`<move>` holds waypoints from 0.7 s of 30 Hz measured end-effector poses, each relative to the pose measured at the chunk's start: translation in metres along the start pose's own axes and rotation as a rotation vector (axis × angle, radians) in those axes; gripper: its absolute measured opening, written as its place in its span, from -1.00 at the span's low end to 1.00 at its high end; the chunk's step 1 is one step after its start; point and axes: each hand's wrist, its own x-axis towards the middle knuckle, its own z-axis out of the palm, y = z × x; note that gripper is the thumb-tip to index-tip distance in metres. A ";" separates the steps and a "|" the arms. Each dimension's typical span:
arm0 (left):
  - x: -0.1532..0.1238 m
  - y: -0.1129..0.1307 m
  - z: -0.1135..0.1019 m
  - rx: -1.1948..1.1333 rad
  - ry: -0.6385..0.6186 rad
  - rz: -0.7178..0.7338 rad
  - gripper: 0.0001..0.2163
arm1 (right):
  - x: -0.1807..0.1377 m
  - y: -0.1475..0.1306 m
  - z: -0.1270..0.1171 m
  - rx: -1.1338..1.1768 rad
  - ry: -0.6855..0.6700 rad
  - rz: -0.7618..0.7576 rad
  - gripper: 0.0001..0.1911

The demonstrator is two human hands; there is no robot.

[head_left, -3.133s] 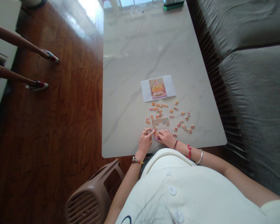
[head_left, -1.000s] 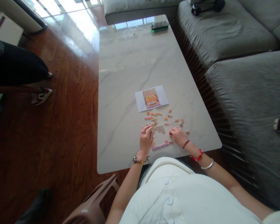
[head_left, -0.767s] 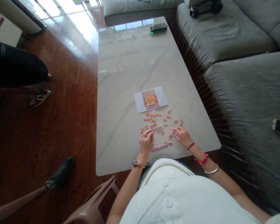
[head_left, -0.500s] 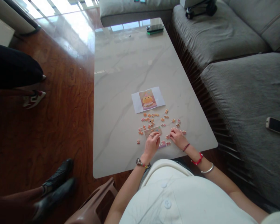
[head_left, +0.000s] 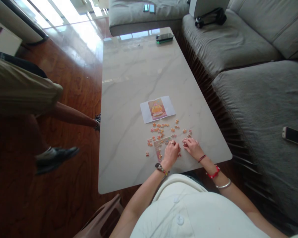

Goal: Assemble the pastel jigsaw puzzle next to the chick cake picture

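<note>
A partly joined jigsaw section [head_left: 160,146] lies on the marble table [head_left: 129,99] near its front edge. My left hand [head_left: 172,152] rests with curled fingers over the section's right side. Just to the right, my right hand [head_left: 193,148] lies palm down, its fingertips among small loose pieces [head_left: 185,141]. The pieces are too small to tell whether either hand pinches one. More loose orange and pink pieces [head_left: 161,127] are scattered beyond the section. Behind them lies a printed reference picture [head_left: 157,109] of a yellow figure.
A grey sofa [head_left: 250,89] runs along the table's right side, with a phone [head_left: 295,136] on its cushion. A dark flat object [head_left: 164,37] sits at the table's far end. Another person's legs [head_left: 64,114] and shoe [head_left: 56,158] stand close on the left. A brown stool [head_left: 103,219] is beside me.
My left hand has moved right, onto the joined section. My right hand drew back toward it from the loose pieces. The person on the left has stepped closer to the table.
</note>
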 end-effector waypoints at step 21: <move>-0.010 -0.039 -0.032 -0.397 0.226 -0.200 -0.91 | 0.023 0.000 -0.011 0.762 -0.075 0.263 -0.85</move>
